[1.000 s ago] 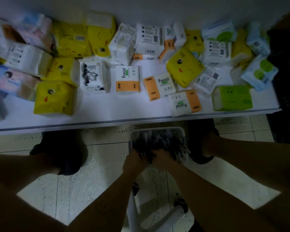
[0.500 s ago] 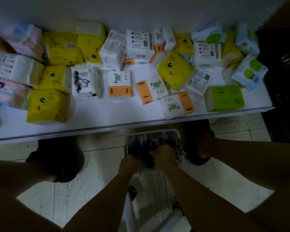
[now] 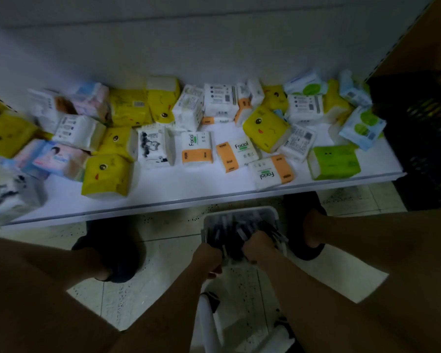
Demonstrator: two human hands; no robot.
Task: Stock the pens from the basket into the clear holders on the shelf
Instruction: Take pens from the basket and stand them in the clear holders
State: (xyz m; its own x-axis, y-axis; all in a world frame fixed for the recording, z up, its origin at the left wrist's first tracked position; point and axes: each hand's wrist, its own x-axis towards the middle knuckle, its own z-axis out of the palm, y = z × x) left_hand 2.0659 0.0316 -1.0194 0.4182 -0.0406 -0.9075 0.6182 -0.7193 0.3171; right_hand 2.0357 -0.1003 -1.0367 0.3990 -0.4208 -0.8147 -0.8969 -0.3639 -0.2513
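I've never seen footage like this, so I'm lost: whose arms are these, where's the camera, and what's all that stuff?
No machine here: a person wears a camera on the head, looking down, so the arms are their own. The left hand and right hand reach into a white plastic basket of dark pens. Ahead, a white shelf carries soft tissue packs, such as a yellow tissue pack with a face and a green tissue pack. It is too dim to tell what the fingers hold.
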